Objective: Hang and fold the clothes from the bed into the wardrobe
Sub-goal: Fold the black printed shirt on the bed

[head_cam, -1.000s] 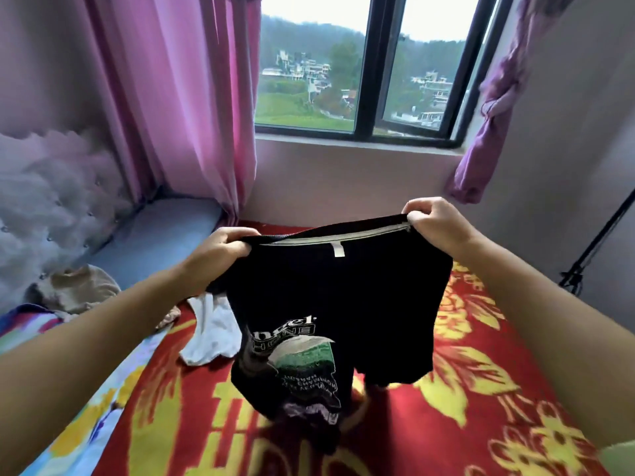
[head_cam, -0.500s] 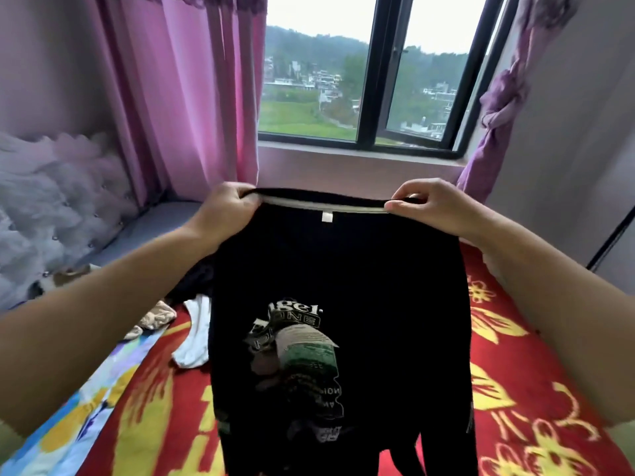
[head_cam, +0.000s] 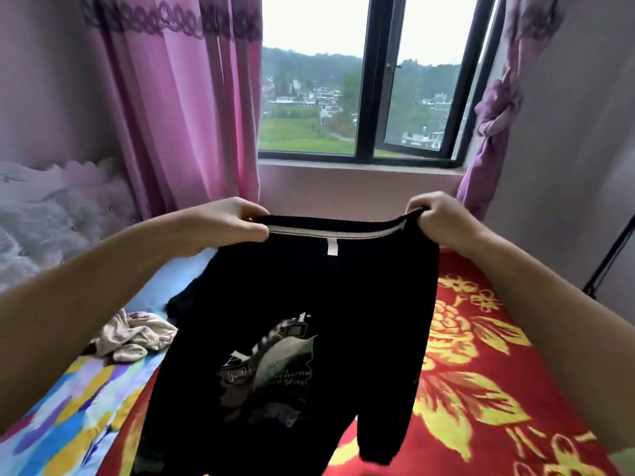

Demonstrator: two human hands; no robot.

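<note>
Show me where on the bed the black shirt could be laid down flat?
The red flowered blanket, between the black shirt and the right forearm, is bare. The near colourful sheet is bare too. It's crowded beside the beige clothes at the left.

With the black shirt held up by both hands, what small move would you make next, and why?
Probably lower the black shirt flat onto the red blanket for folding: left hand and right hand grip its neckline, and no hanger is in view.
</note>
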